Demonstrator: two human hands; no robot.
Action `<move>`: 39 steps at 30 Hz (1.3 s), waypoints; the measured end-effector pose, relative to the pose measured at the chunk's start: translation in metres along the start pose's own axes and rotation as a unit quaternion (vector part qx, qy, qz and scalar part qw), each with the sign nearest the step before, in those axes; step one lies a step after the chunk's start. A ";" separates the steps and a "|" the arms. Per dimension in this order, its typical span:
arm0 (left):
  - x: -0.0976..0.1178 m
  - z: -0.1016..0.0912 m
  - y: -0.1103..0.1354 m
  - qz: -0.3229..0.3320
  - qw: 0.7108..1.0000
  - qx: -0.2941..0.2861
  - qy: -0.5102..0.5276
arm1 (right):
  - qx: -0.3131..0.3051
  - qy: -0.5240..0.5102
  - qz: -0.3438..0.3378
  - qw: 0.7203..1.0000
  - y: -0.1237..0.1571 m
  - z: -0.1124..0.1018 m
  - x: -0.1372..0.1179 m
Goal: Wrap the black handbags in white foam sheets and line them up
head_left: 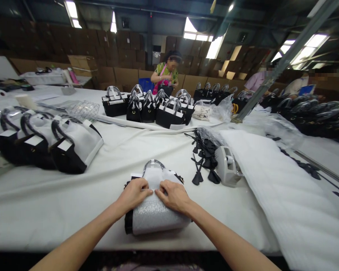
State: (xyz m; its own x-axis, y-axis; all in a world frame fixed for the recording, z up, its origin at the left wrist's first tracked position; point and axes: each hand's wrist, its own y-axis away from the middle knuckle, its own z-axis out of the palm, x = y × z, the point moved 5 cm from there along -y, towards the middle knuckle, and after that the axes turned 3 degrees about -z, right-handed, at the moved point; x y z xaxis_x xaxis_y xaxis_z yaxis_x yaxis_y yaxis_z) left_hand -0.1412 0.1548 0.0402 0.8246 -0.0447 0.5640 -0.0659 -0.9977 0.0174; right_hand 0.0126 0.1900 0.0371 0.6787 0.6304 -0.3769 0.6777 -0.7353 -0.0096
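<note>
Right in front of me a black handbag [129, 223] stands on the white-covered table, with a white foam sheet [161, 218] wrapped over its near side and top. Its plastic-wrapped handle [154, 163] rises behind the sheet. My left hand [137, 192] presses on the upper left of the sheet, fingers curled and thumb pointing inward. On the upper right, my right hand [173, 195] has its fingers bent over the same sheet, the thumbs close together. Both hands appear to pinch the foam at the bag's top edge.
Several foam-covered handbags [73, 146] stand at left. Black tassel-like pieces [205, 154] lie beside a tape dispenser [227, 167] at right, near a long white foam sheet [285, 195]. More black bags [169, 116] stand ahead, before a person [166, 73]. A metal post [282, 60] rises at right.
</note>
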 end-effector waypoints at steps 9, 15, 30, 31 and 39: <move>0.061 0.056 0.062 0.101 0.965 0.137 -0.199 | 0.037 -0.034 0.014 0.999 0.004 0.003 0.006; 0.056 0.082 0.053 0.079 0.954 0.103 -0.271 | 0.127 -0.096 0.082 0.984 0.012 -0.006 0.024; 0.052 0.087 0.058 0.137 0.942 0.144 -0.272 | 0.172 -0.247 0.075 0.951 0.036 -0.012 0.052; 0.051 0.088 0.058 0.140 0.941 0.149 -0.271 | 0.191 -0.258 0.107 0.941 0.040 -0.022 0.071; 0.030 0.101 0.053 0.147 0.940 0.162 -0.261 | 0.364 -0.114 0.459 0.803 0.141 -0.134 0.283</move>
State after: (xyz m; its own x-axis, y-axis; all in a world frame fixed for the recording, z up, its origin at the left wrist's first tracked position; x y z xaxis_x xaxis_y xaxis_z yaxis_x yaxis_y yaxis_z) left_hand -0.0635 0.0956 -0.0250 0.9666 -0.2556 0.0213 -0.2291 -0.8976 -0.3766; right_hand 0.3380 0.2980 0.0533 0.6722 -0.2601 -0.6932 -0.4790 -0.8667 -0.1393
